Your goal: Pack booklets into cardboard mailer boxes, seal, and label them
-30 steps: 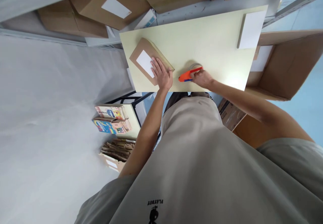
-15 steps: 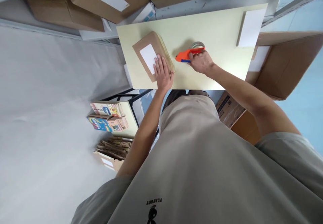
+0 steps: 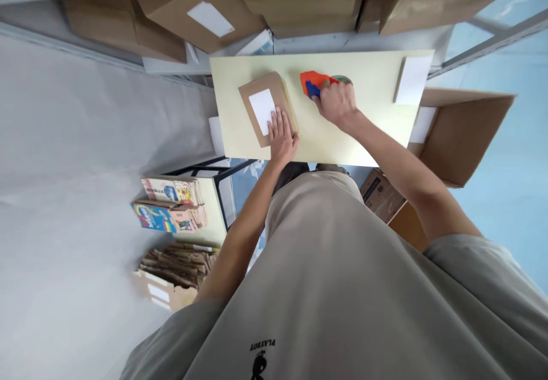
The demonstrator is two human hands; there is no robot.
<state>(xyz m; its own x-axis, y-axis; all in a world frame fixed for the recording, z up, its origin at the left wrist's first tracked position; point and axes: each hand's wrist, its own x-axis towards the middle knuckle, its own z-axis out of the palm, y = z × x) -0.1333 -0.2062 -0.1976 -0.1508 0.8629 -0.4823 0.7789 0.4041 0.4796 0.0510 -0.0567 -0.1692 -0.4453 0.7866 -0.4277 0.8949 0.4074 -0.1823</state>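
On the pale table (image 3: 359,129) lies a small brown cardboard box (image 3: 279,88) with a white label (image 3: 262,109). My left hand (image 3: 283,138) rests on its near right part, fingers stretched flat over the cardboard and the label's edge, thumb at the box's right side. Just to the right, my right hand (image 3: 337,101) is closed around an orange and blue tape dispenser (image 3: 312,79). The dispenser's tape roll (image 3: 342,79) shows partly behind my knuckles, while its handle is hidden by my fingers. A gap separates the dispenser from the box.
A flat white stack (image 3: 413,80) lies at the table's right end. Large cartons (image 3: 312,3) line the shelf behind. An open carton (image 3: 464,134) stands at the right. Flattened cardboard (image 3: 175,266) and printed packs (image 3: 171,203) sit at lower left.
The tape dispenser has turned in my right hand, so more of its blue part shows. My left hand stays on the box. The whole view has shifted, with the table lower in the picture.
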